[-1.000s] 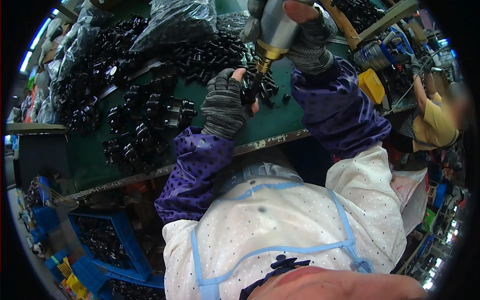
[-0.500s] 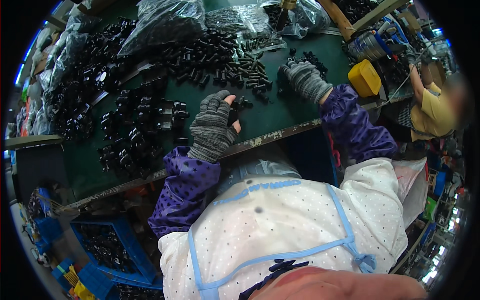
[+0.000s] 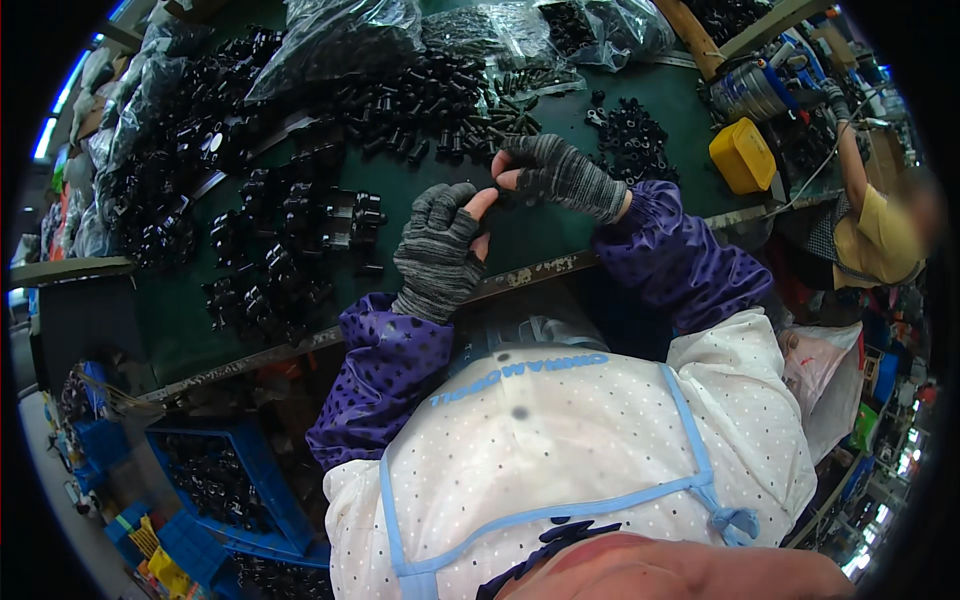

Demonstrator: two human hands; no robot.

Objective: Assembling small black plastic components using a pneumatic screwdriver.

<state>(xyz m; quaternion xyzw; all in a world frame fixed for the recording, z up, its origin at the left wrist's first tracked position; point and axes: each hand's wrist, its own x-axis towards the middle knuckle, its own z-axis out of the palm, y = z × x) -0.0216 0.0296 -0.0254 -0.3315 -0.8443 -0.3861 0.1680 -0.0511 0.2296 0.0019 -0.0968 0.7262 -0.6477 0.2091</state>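
At the near edge of the green table [image 3: 545, 232], the left hand [image 3: 437, 240] has its fingers curled, the thumb and index bent toward each other; whether they grasp something, I cannot tell. Just beside it, toward two o'clock, the right hand [image 3: 565, 175] brings its thumb and index together. A small dark part [image 3: 505, 198] seems to be at the meeting fingertips, but it is too blurred to say which hand holds it. I judge it light and stiff, perhaps a little slippery, not fragile; it is best pinched at its sides by the bare fingertips.

From the hands, at nine o'clock, black clamps [image 3: 275, 255] stand in rows, well apart from them. At eleven o'clock, near, lies a heap of black bolts [image 3: 410, 105]; at two o'clock, small black pieces [image 3: 635, 140] are scattered beyond the right hand, so its forearm could brush them. At three o'clock there is a yellow box [image 3: 742, 157]. Farther, plastic bags [image 3: 345, 45] lie at eleven o'clock, and a co-worker [image 3: 872, 235] is beyond the table at three.
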